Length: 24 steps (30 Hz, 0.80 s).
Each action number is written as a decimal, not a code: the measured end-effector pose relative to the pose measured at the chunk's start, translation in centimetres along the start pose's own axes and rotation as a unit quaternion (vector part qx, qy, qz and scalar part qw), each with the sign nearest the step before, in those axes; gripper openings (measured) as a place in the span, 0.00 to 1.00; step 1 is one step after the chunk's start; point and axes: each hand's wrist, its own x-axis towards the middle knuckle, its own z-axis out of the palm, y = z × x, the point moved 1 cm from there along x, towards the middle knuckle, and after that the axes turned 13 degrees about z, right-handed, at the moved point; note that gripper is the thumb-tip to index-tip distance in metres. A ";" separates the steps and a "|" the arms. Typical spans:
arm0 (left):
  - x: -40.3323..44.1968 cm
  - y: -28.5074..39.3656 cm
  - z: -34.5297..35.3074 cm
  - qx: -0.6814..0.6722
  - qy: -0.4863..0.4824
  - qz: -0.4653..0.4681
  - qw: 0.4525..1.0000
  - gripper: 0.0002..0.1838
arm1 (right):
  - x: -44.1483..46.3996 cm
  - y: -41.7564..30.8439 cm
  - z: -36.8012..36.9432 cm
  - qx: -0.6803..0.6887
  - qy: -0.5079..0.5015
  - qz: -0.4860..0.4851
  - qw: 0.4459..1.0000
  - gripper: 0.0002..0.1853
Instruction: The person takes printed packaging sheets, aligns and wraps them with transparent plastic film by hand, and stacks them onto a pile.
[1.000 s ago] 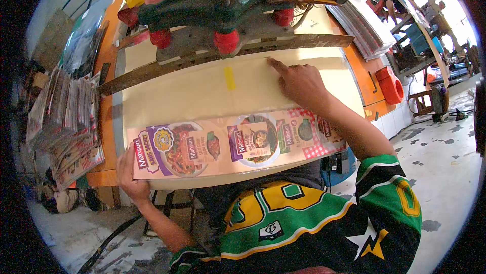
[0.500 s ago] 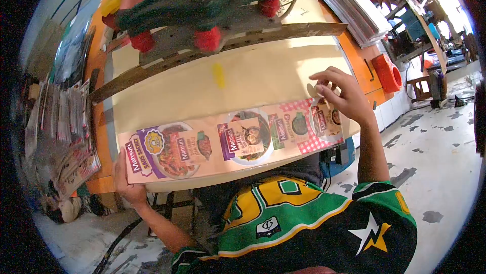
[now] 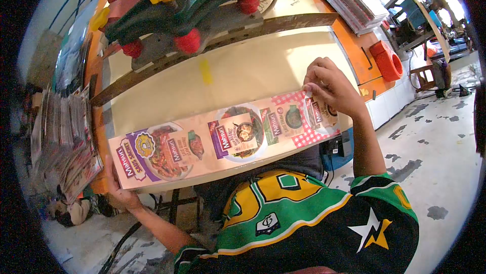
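Note:
A long peach printed sheet (image 3: 200, 155) with food pictures, "Mahsuri" lettering and a red-checked band lies along the front edge of the cream work surface (image 3: 162, 94). My left hand (image 3: 121, 193) holds its left end, thumb along the short edge and the other fingers partly hidden beneath. At the far edge near the right end, my right hand (image 3: 331, 84) has curled fingers, with thumb and forefinger pinched at the sheet. Beyond it, a metal straightedge (image 3: 212, 36) spans the surface, with a yellow mark (image 3: 206, 72) in front of it.
A dark green machine frame (image 3: 202, 5) with red feet and yellow knobs stands over the far side. Stacked sheets (image 3: 349, 0) lie at the back right, near a red ring-shaped holder (image 3: 386, 61) and a hex key (image 3: 366, 58). Bundled prints (image 3: 63, 127) stand at left.
My right hand has come down from above the surface to the sheet's far edge, its fingers closing there. My left hand stays on the left end. The view has shifted slightly.

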 end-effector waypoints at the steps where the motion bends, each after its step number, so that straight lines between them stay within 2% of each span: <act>1: 0.3 0.4 0.1 -0.012 0.012 -0.010 1.000 0.34 | 0.0 0.0 0.1 0.001 0.008 0.001 1.000 0.08; 5: 1.1 2.8 0.2 -0.057 0.024 -0.017 0.998 0.37 | -0.3 -1.0 -0.1 0.060 0.022 0.049 0.997 0.08; 7: 1.6 3.9 1.4 -0.208 -0.015 -0.003 0.978 0.36 | -0.5 -1.8 -0.6 0.131 0.012 0.138 0.982 0.08; 8: 1.8 4.5 1.5 -0.242 -0.063 -0.003 0.968 0.36 | -0.6 -1.8 -0.8 0.131 0.026 0.116 0.984 0.08; 9: 2.1 5.2 2.5 -0.241 -0.061 -0.001 0.969 0.36 | -0.7 -1.8 -1.0 0.131 0.026 0.113 0.985 0.08; 11: 2.5 6.4 4.4 -0.186 0.101 -0.077 0.974 0.35 | -0.6 -1.8 -1.8 0.080 0.094 0.068 0.990 0.07; 12: 2.5 6.0 3.7 -0.186 0.104 -0.075 0.974 0.35 | -0.5 -1.7 -2.3 0.058 0.126 0.031 0.990 0.05; 14: 2.7 4.1 1.2 -0.121 0.060 -0.046 0.990 0.25 | -0.7 -3.3 -3.6 0.080 0.136 0.035 0.987 0.05; 15: 2.7 2.5 -0.4 -0.122 0.062 -0.043 0.990 0.25 | -0.8 -4.0 -4.3 0.103 0.146 0.042 0.983 0.04; 16: 2.7 0.7 -1.9 -0.156 0.055 -0.011 0.986 0.19 | -0.8 -4.2 -4.6 0.081 0.188 0.008 0.979 0.05; 17: 3.0 0.6 -2.0 -0.189 0.048 0.019 0.981 0.12 | -0.7 -4.2 -4.8 0.081 0.189 0.006 0.979 0.05; 19: 3.1 0.7 -2.1 -0.175 0.066 0.033 0.982 0.09 | -0.8 -3.9 -5.2 0.055 0.230 -0.036 0.971 0.05; 21: 3.6 1.3 -1.9 -0.165 0.079 0.048 0.982 0.06 | -1.0 -3.8 -5.2 0.060 0.227 -0.034 0.971 0.06; 24: 3.9 1.6 -1.2 -0.157 0.042 0.013 0.987 0.06 | -1.3 -3.3 -5.1 0.082 0.191 -0.005 0.978 0.07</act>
